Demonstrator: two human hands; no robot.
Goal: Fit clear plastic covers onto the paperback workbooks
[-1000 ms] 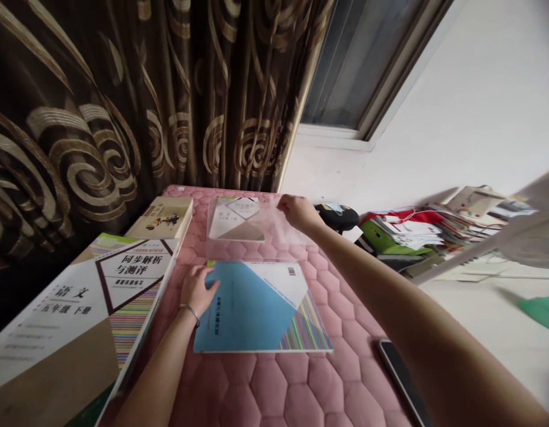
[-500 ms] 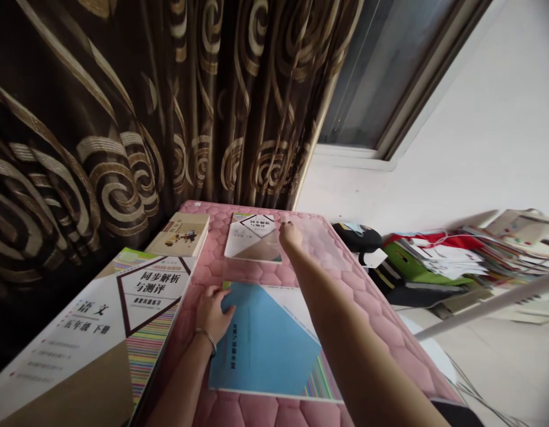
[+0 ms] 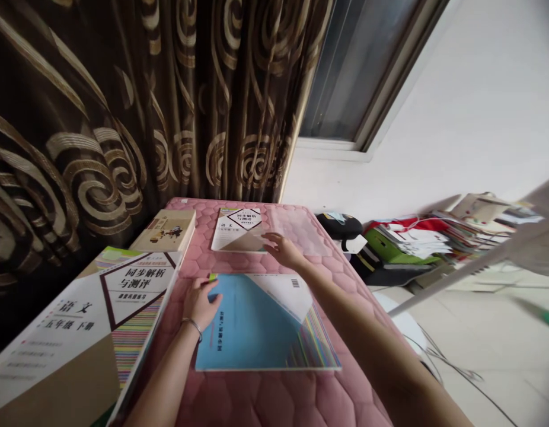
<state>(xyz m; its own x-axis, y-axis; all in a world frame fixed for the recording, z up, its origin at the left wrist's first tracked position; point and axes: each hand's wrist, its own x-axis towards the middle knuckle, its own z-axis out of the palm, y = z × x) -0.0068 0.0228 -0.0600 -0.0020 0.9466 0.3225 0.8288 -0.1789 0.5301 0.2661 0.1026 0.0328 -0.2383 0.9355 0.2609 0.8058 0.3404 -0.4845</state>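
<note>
A workbook with a mostly blue cover point(image 3: 257, 326) lies flat on a pink quilted surface point(image 3: 274, 403) in front of me. My left hand point(image 3: 202, 303), a bracelet on its wrist, rests at the workbook's upper left corner with thumb and fingers apart. Beyond it lies a smaller-looking white and tan workbook point(image 3: 236, 231). My right hand point(image 3: 283, 250) is at that book's lower right corner, fingers stretched out; whether they touch it I cannot tell. A clear plastic sheet point(image 3: 299, 228) lies flat to the right of the far workbook.
A large white and tan workbook point(image 3: 88, 338) lies at the left, with a thick beige book point(image 3: 165, 231) behind it. A patterned curtain point(image 3: 168, 107) hangs at the back. To the right are a black bag point(image 3: 339, 225), piled papers point(image 3: 419, 240) and a pale slanting pole point(image 3: 452, 279).
My right hand has come nearer, from beside the far workbook's right edge to its lower corner, and its fingers have opened. My left hand stays at the blue workbook. The view has shifted slightly right.
</note>
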